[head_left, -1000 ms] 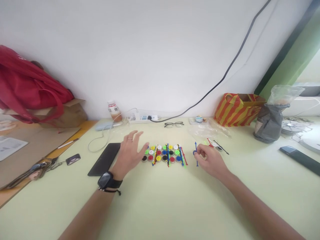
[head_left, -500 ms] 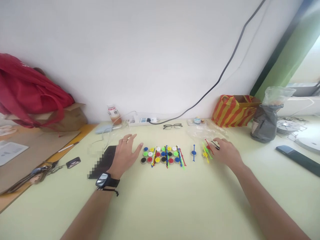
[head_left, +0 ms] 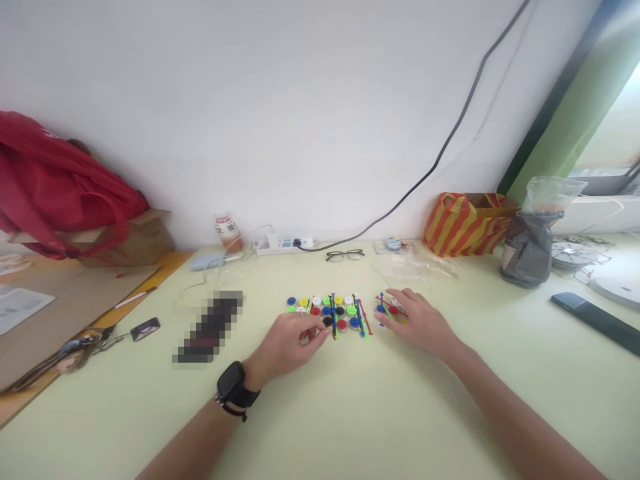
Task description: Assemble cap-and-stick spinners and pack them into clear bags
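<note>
Small round discs on clear bases, in several colours, stand in rows mid-table, such as a blue disc [head_left: 291, 301] and a red disc [head_left: 342, 325]. Thin coloured arrows, like the blue arrow [head_left: 357, 313], lie across them. My left hand [head_left: 293, 340] is over the near left discs, fingers curled and thumb and forefinger close together by a black disc [head_left: 327, 321]; its grip is hidden. To the right, my right hand [head_left: 423, 323] has its thumb and fingers around a small group of arrow spinners [head_left: 381, 309], partly covered, with blue and red discs showing.
Behind the discs lie glasses [head_left: 345, 255], a power strip [head_left: 283, 247] and clear plastic film [head_left: 403, 270]. A bottle [head_left: 229, 233] stands back left. Right are a striped bag [head_left: 465, 227], a grey pouch [head_left: 531, 250] and a dark flat case [head_left: 595, 320]. Keys [head_left: 75, 343] lie left.
My left hand has moved right and down onto the discs, its spread fingers now curled. My right hand has moved left, and spinners beneath it now sit beside the blue one.
</note>
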